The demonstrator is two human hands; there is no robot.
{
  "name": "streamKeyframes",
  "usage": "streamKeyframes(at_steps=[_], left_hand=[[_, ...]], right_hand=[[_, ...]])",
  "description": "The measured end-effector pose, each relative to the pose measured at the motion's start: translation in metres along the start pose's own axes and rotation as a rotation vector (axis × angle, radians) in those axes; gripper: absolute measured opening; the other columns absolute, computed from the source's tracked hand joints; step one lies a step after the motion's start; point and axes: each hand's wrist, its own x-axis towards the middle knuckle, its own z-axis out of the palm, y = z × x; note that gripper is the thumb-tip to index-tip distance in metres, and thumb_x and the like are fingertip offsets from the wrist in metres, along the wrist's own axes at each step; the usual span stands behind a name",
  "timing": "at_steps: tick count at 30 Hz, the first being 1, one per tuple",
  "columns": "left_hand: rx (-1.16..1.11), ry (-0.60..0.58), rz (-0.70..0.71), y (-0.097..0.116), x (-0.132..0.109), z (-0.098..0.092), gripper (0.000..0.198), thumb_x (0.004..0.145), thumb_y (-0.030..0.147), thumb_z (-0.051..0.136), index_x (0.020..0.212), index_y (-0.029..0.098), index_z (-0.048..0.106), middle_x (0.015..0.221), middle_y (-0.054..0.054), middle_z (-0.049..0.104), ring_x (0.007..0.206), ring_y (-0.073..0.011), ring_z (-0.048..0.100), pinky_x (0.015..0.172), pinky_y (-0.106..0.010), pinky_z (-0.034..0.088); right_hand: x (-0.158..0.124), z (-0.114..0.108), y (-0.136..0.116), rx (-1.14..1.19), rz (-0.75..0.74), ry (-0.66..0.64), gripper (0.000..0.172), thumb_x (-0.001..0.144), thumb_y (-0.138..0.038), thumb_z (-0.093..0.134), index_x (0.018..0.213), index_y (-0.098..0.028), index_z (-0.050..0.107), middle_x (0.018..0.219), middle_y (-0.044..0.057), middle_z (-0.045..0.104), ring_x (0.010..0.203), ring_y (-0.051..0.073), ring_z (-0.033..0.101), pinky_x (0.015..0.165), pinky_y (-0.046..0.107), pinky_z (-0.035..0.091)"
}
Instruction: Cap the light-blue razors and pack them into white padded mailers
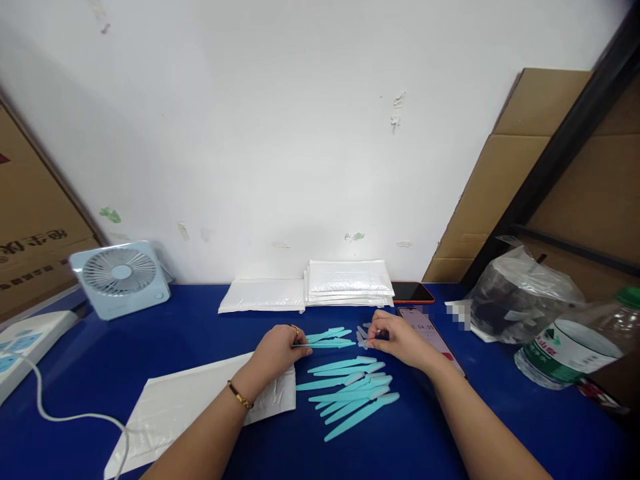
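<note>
My left hand (277, 348) pinches the handle end of a turquoise eyebrow razor (327, 345), which points right, level with the table. A few more turquoise razors (326, 334) lie just behind it. My right hand (397, 339) is closed, thumb and fingers drawn together beside a small group of clear plastic blade caps (362, 335). Whether a cap is between those fingertips cannot be made out. Nearer to me several turquoise razors (350, 407) lie fanned out, their tips pointing right and appearing covered by pale clear caps.
A white padded mailer (185, 393) lies under my left forearm. More white mailers (350, 280) are stacked by the wall. Two phones, one showing a timer (425, 327), lie to the right. A bottle (565, 353), a plastic-wrapped roll (520, 290) and a fan (120, 273) stand around.
</note>
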Motion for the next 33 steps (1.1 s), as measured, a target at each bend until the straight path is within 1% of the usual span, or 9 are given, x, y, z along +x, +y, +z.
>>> streamKeyframes(at_steps=[2, 4, 7, 13, 18, 24, 27, 30, 33], left_hand=[[0.016, -0.006, -0.021, -0.002, 0.0, -0.004, 0.022, 0.072, 0.041, 0.056, 0.075, 0.02, 0.063, 0.076, 0.0, 0.062, 0.071, -0.0144, 0.055, 0.06, -0.023, 0.035], [0.042, 0.054, 0.002, 0.002, -0.001, -0.007, 0.027, 0.069, 0.043, 0.06, 0.086, 0.023, 0.063, 0.083, -0.001, 0.062, 0.078, -0.0165, 0.054, 0.064, -0.024, 0.036], [0.049, 0.122, 0.083, 0.013, -0.006, -0.007, 0.028, 0.069, 0.044, 0.06, 0.09, 0.025, 0.062, 0.089, -0.001, 0.06, 0.083, -0.0173, 0.053, 0.067, -0.025, 0.036], [0.092, 0.018, 0.18, 0.027, -0.008, 0.006, 0.018, 0.073, 0.041, 0.06, 0.078, 0.025, 0.065, 0.078, 0.001, 0.062, 0.078, -0.0163, 0.054, 0.068, -0.027, 0.033], [0.163, 0.043, 0.174, 0.02, -0.003, 0.006, 0.016, 0.079, 0.031, 0.053, 0.071, 0.022, 0.064, 0.079, 0.0, 0.064, 0.075, -0.0154, 0.054, 0.068, -0.028, 0.031], [0.173, 0.095, 0.084, 0.009, -0.002, -0.007, 0.014, 0.079, 0.03, 0.052, 0.079, 0.023, 0.064, 0.081, 0.0, 0.064, 0.078, -0.0153, 0.056, 0.069, -0.028, 0.032], [0.137, 0.093, 0.095, 0.015, -0.006, -0.008, 0.014, 0.077, 0.033, 0.053, 0.081, 0.023, 0.064, 0.082, 0.0, 0.063, 0.077, -0.0148, 0.056, 0.067, -0.027, 0.033], [0.096, 0.03, 0.167, 0.024, -0.011, -0.004, 0.021, 0.076, 0.042, 0.055, 0.079, 0.024, 0.065, 0.082, 0.0, 0.063, 0.074, -0.0147, 0.055, 0.067, -0.026, 0.034], [0.094, -0.004, 0.215, 0.029, -0.013, 0.003, 0.024, 0.074, 0.046, 0.057, 0.081, 0.025, 0.066, 0.084, 0.0, 0.064, 0.076, -0.0157, 0.056, 0.07, -0.028, 0.034]], right_hand=[[-0.002, -0.003, 0.002, -0.019, 0.036, 0.037, 0.022, 0.072, -0.041, 0.062, 0.075, -0.019, 0.062, 0.084, 0.001, 0.052, 0.07, 0.013, 0.05, 0.061, 0.024, 0.039], [-0.004, -0.005, 0.001, -0.03, 0.036, 0.036, 0.021, 0.073, -0.04, 0.062, 0.078, -0.02, 0.062, 0.087, 0.002, 0.052, 0.071, 0.014, 0.051, 0.062, 0.025, 0.039], [-0.007, -0.003, -0.006, -0.051, 0.007, -0.052, 0.018, 0.074, -0.038, 0.06, 0.075, -0.02, 0.062, 0.083, 0.001, 0.051, 0.071, 0.014, 0.05, 0.063, 0.025, 0.039], [-0.004, 0.013, -0.01, -0.108, -0.037, -0.131, 0.017, 0.074, -0.035, 0.061, 0.07, -0.018, 0.061, 0.076, 0.0, 0.05, 0.069, 0.013, 0.05, 0.07, 0.027, 0.038], [-0.002, 0.01, -0.007, -0.057, -0.05, -0.112, 0.013, 0.076, -0.031, 0.058, 0.072, -0.019, 0.06, 0.08, 0.0, 0.051, 0.069, 0.012, 0.05, 0.061, 0.023, 0.038], [-0.007, -0.005, 0.003, -0.013, 0.066, -0.011, 0.016, 0.076, -0.035, 0.058, 0.074, -0.019, 0.061, 0.082, 0.001, 0.051, 0.068, 0.012, 0.05, 0.061, 0.024, 0.039], [-0.012, -0.009, 0.005, -0.003, 0.062, -0.111, 0.017, 0.072, -0.036, 0.062, 0.075, -0.019, 0.063, 0.081, 0.001, 0.05, 0.066, 0.012, 0.05, 0.059, 0.024, 0.039], [-0.014, -0.007, 0.004, -0.014, 0.052, -0.226, 0.017, 0.066, -0.034, 0.068, 0.073, -0.019, 0.063, 0.081, 0.001, 0.051, 0.065, 0.012, 0.049, 0.057, 0.023, 0.038], [-0.013, -0.002, 0.0, -0.005, 0.027, -0.241, 0.016, 0.067, -0.033, 0.067, 0.072, -0.019, 0.062, 0.08, 0.001, 0.051, 0.068, 0.013, 0.05, 0.058, 0.023, 0.038]])
